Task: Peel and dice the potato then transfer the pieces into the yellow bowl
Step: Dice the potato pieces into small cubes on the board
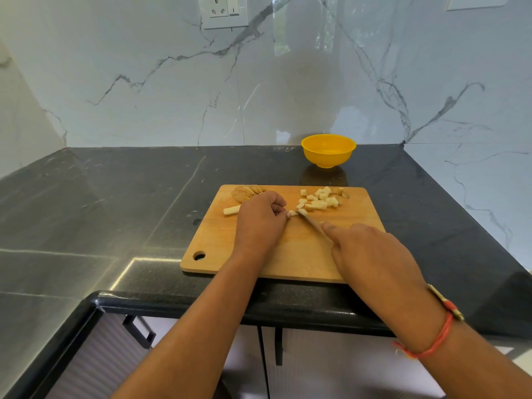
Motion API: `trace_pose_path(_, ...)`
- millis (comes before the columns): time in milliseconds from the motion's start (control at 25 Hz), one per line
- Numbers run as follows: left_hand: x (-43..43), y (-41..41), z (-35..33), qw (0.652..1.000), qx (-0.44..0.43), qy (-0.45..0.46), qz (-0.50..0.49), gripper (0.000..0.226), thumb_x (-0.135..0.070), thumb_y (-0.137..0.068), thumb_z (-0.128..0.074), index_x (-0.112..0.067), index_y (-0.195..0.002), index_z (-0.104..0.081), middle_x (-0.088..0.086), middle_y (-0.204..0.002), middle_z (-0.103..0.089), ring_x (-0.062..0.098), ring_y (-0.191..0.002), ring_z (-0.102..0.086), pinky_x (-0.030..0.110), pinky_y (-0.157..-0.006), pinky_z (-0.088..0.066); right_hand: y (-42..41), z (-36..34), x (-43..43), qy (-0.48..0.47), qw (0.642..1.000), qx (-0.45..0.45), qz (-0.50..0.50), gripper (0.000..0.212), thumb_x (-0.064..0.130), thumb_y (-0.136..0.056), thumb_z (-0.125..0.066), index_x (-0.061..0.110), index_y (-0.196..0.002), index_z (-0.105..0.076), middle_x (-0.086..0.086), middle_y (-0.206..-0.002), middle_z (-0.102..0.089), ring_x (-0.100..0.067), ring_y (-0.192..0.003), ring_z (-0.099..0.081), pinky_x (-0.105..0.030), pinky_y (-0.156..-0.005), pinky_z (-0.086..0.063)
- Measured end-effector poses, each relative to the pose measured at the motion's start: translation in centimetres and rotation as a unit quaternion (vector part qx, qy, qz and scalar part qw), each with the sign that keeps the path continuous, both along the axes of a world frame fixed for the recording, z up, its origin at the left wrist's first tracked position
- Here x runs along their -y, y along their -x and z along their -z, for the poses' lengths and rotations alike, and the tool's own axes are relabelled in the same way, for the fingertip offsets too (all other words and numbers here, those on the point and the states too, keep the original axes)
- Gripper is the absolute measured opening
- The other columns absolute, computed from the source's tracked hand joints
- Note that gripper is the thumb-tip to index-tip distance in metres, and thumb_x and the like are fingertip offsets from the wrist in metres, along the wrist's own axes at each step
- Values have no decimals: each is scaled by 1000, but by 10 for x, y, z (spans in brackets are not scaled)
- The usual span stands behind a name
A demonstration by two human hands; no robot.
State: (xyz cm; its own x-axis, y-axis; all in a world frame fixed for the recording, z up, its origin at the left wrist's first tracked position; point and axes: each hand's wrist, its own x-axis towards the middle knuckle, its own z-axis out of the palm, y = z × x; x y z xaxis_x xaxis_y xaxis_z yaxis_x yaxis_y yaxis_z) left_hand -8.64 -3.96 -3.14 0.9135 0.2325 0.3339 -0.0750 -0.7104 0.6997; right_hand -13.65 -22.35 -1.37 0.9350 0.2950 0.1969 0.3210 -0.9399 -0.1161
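A wooden cutting board [288,254] lies on the dark counter. My left hand [260,220] curls its fingers over a potato strip [293,213] and pins it to the board. My right hand [371,251] grips a knife [312,223], index finger along the spine, with the blade tip at the strip's end. A pile of diced potato pieces [321,198] sits at the board's far right. Another uncut potato strip [231,210] lies left of my left hand. The yellow bowl [328,151] stands behind the board and looks empty.
Brown potato peels [247,192] lie at the board's far left corner. A marble wall with a socket [224,11] rises behind the counter. The counter's front edge [230,305] runs under my forearms, with cabinet doors below.
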Motion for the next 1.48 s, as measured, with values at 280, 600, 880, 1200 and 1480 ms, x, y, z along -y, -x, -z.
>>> trace_pose_path(280,-2,0,0,1000,-2,9,-1,17,-21,-85,-77,-21,-101,-71,-10,-89,-70,0,-82,-64,9,-72,-48,0,-6,-18,-88,995,39,-9,43,35,-103,-37,35,-146,-46,6,-93,-66,-10,-78,-59,-30,-74,-54)
trace_pose_path(600,-3,1,-1,1000,-1,12,14,9,-15,-86,-74,-19,-93,-73,-10,-84,-73,-3,-78,-65,6,-71,-46,-18,-7,-39,-62,998,-16,-9,35,34,-105,-36,34,-134,-57,3,-98,-65,-16,-88,-61,-30,-72,-51)
trace_pose_path(880,-1,-2,2,1000,13,-1,-7,10,-16,-87,-73,-19,-96,-72,-10,-82,-71,-1,-78,-64,8,-70,-46,-4,-13,-23,-9,996,-93,-7,38,25,-104,-37,35,-138,-49,-1,-102,-62,-20,-90,-61,-33,-75,-54)
trace_pose_path(1200,1,-1,2,999,6,-27,-20,18,-19,-88,-74,-19,-105,-70,-11,-83,-65,0,-76,-58,10,-66,-42,13,-16,0,-62,998,15,-7,45,32,-105,-38,40,-150,-38,10,-86,-57,-8,-74,-57,-27,-71,-54)
trace_pose_path(1480,13,-6,-10,997,-19,-74,11,30,-29,-83,-80,-17,-108,-72,-5,-88,-71,8,-82,-64,29,-83,-57,-3,3,-4,-214,975,61,24,42,34,-102,-45,33,-143,-52,14,-74,-53,-4,-59,-49,-16,-51,-35)
